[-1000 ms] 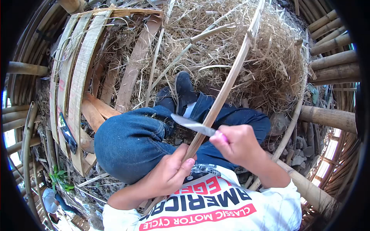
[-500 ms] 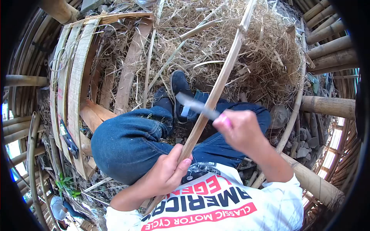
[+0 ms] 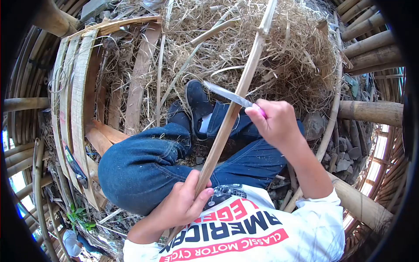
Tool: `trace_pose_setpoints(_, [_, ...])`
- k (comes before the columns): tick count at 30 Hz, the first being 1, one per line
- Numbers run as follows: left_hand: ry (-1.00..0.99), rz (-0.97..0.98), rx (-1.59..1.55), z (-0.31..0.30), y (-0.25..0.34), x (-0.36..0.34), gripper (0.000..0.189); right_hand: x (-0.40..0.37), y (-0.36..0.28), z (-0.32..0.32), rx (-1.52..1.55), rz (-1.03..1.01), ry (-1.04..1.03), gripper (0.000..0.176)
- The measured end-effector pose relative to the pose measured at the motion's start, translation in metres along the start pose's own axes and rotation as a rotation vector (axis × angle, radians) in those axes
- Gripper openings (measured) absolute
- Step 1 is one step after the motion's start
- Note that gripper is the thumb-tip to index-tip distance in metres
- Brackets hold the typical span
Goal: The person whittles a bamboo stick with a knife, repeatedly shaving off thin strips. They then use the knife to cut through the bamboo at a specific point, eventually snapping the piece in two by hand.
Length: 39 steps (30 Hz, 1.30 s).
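Observation:
A long split bamboo strip [image 3: 227, 131] slants from my lap up to the top of the head view, with a node near its far end. My left hand [image 3: 187, 198] is wrapped round its lower part, close to my shirt. My right hand [image 3: 275, 120] grips a knife [image 3: 229, 94] by its pink handle, most of which is hidden in the fist. The blade lies across the bamboo strip about midway, its tip pointing up and left.
Bamboo shavings [image 3: 209, 48] heap up beyond my shoes [image 3: 198, 102]. A slatted wooden pallet [image 3: 83, 87] stands at left with a dark phone-like object [image 3: 75, 166] on it. Bamboo poles [image 3: 371, 114] and stones [image 3: 342, 161] are at right. A person [image 3: 72, 242] shows at lower left.
The knife has moved up along the bamboo strip, with my right hand slightly higher and to the right. The view has shifted a little; my left hand keeps its hold.

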<state>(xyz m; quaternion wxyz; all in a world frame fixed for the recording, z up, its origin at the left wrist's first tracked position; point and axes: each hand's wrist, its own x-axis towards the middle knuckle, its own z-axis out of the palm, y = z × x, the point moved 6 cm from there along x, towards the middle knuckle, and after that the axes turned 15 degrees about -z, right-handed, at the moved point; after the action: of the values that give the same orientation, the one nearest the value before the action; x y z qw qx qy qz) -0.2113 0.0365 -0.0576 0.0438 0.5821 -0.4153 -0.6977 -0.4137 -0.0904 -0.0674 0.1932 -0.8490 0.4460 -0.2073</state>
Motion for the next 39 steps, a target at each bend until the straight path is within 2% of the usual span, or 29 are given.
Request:
trace_pose_setpoints(6, [0.000,0.045,0.014,-0.001,-0.002,-0.004,0.016,0.003,-0.006,-0.002,-0.021,-0.073,0.007,0.048])
trace_pose_setpoints(10, [0.022,-0.009,0.031,-0.002,0.001,0.001,0.017,0.005,0.008,0.009,-0.076,-0.075,0.033,0.051])
trace_pose_setpoints(12, [-0.019,-0.050,0.051,0.000,-0.002,-0.001,0.017,0.004,0.028,0.001,-0.135,0.029,0.124,0.051])
trace_pose_setpoints(13, [-0.021,-0.054,0.055,0.002,-0.005,-0.002,0.017,0.003,0.048,-0.005,-0.238,0.092,0.061,0.051])
trace_pose_setpoints(15, [-0.008,0.031,0.096,0.003,-0.007,-0.001,0.017,-0.003,0.058,-0.008,-0.172,0.100,0.016,0.052])
trace_pose_setpoints(17, [-0.030,-0.025,0.050,0.001,-0.005,-0.001,0.017,-0.003,0.028,-0.007,-0.084,0.056,0.028,0.052])
trace_pose_setpoints(19, [0.011,0.078,0.015,-0.002,0.005,-0.001,0.017,-0.007,-0.002,0.001,0.043,-0.021,0.079,0.052])
trace_pose_setpoints(21, [0.014,0.076,-0.009,-0.002,0.005,0.000,0.018,-0.006,-0.009,0.005,0.069,-0.041,0.018,0.050])
trace_pose_setpoints(23, [0.030,0.023,0.020,-0.001,0.001,0.000,0.018,-0.003,0.010,0.006,-0.024,-0.030,0.012,0.050])
trace_pose_setpoints(24, [0.035,0.024,0.020,-0.001,-0.001,0.000,0.018,-0.004,0.021,0.009,0.013,0.091,0.020,0.051])
trace_pose_setpoints(27, [0.004,0.000,0.066,0.001,-0.007,0.001,0.020,-0.003,0.029,0.003,-0.021,0.095,0.053,0.051])
trace_pose_setpoints(29, [-0.027,0.045,0.042,0.001,-0.005,-0.001,0.022,-0.005,-0.005,0.001,0.018,-0.062,0.109,0.051])
trace_pose_setpoints(30, [-0.030,0.043,0.046,0.002,-0.003,-0.001,0.022,-0.004,-0.023,0.001,0.038,-0.147,0.041,0.052])
trace_pose_setpoints(31, [-0.024,0.042,0.045,0.002,0.001,-0.002,0.023,-0.005,-0.025,0.005,0.050,-0.137,0.015,0.052])
trace_pose_setpoints(35, [-0.014,0.053,0.096,0.005,-0.005,-0.001,0.024,0.002,0.045,-0.009,0.045,0.197,0.071,0.055])
trace_pose_setpoints(37, [-0.032,0.038,0.079,0.003,-0.004,-0.001,0.024,-0.001,0.039,-0.007,0.077,0.179,0.027,0.054])
trace_pose_setpoints(39, [-0.054,0.016,0.066,0.003,-0.004,-0.002,0.024,-0.006,-0.001,0.000,0.106,-0.012,0.082,0.052])
